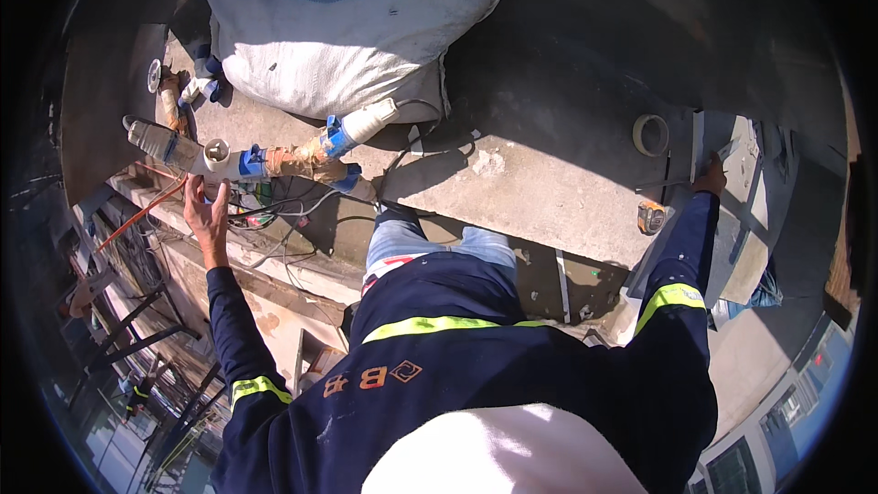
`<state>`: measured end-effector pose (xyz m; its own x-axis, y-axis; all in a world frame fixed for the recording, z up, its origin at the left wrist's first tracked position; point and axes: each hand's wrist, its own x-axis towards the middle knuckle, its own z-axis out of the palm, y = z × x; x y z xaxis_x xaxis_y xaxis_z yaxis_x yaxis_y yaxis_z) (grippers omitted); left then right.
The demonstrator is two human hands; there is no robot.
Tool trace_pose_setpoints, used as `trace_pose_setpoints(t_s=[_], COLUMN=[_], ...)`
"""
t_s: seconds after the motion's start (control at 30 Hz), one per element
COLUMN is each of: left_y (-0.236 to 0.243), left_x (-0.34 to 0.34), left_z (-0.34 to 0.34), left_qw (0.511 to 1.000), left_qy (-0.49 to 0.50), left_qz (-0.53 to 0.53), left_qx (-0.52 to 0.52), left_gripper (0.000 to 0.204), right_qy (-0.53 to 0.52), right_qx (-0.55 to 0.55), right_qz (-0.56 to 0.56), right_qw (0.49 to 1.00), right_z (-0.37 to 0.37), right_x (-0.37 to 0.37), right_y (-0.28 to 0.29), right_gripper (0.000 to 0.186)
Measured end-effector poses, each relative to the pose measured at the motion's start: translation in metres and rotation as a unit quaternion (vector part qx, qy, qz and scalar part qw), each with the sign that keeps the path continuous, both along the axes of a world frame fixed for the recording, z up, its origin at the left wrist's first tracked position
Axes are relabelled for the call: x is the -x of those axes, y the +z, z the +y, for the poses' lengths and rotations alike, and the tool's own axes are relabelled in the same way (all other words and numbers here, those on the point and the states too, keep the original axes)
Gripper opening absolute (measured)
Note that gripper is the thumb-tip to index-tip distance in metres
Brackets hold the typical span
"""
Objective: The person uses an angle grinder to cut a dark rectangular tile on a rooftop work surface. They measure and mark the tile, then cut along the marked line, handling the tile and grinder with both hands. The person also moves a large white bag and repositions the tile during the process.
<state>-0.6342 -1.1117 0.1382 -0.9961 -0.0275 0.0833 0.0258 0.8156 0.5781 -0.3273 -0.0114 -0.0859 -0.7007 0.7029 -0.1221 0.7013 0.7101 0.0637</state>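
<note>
My left hand (208, 221) reaches forward to a white and blue industrial power connector (216, 157). Its fingertips are bent around the near end of that connector, whose round socket faces up. Beside it, a tape-wrapped connector (302, 163) runs right to a white-ended plug (368, 121). On the far right, my right hand (712, 176) is closed at the edge of a grey panel (739, 178). A thin grey strip (666, 185) runs left from its fingers. What lies inside the right grip is hidden.
A stuffed white sack (338, 41) lies across the concrete ledge (512, 192). A tape roll (651, 135) and an orange and black tape measure (651, 218) rest near my right arm. Loose cables (297, 206) tangle by my legs. Another person (139, 395) is below left.
</note>
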Motion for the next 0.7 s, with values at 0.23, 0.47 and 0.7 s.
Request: trace_pose_setpoints(t_s=[0.23,0.47,0.7], left_y=[-0.029,-0.019,-0.016], left_x=[-0.004,0.004,-0.016], left_z=[-0.017,0.012,0.002], left_qw=[1.0,0.997,0.997], left_qy=[0.018,0.052,0.06], left_qz=[0.019,0.018,0.024], left_qx=[-0.012,-0.046,-0.037], left_gripper=[0.058,0.054,0.055], right_qy=[-0.382,-0.177,0.002], right_qx=[0.151,0.338,0.595], right_qz=[0.372,0.53,0.523], right_qw=[0.832,0.757,0.61], right_z=[0.038,-0.3,-0.558], right_x=[0.023,0.15,0.384], right_y=[0.067,0.105,0.115], right_gripper=[0.074,0.042,0.085])
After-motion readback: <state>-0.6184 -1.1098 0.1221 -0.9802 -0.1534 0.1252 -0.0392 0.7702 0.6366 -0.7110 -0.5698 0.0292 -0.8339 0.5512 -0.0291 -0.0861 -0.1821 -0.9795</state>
